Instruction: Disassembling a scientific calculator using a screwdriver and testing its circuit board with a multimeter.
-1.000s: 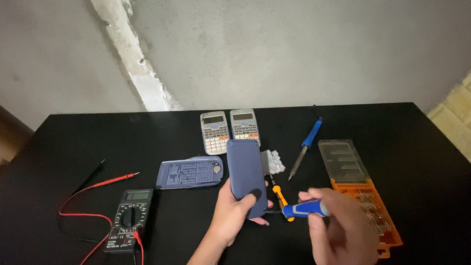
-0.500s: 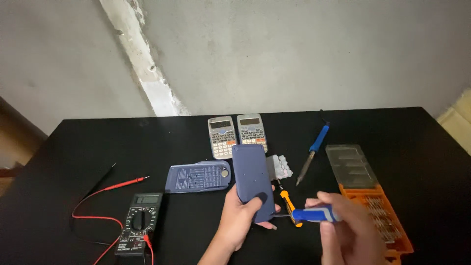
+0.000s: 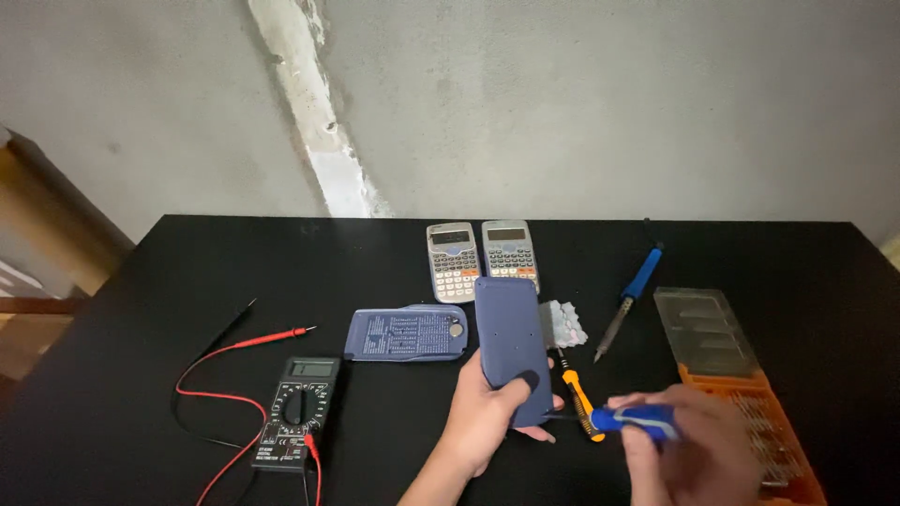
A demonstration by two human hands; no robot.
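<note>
Left hand (image 3: 487,417) grips blue calculator (image 3: 513,349) back-up, thumb on it. Right hand (image 3: 689,450), blurred, fingers wrapped round blue screwdriver (image 3: 633,422), tip near calculator's lower edge.

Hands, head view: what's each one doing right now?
Left hand: closed around the dark blue rectangular plastic calculator back.
Right hand: closed on the blue-handled screwdriver; motion-blurred.

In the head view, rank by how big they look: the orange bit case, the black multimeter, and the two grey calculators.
1. Orange bit case, clearly largest, though it lies nearer the camera and runs off the frame.
2. Black multimeter.
3. The two grey calculators: alike in size, farthest away, so not ranked apart.
</note>
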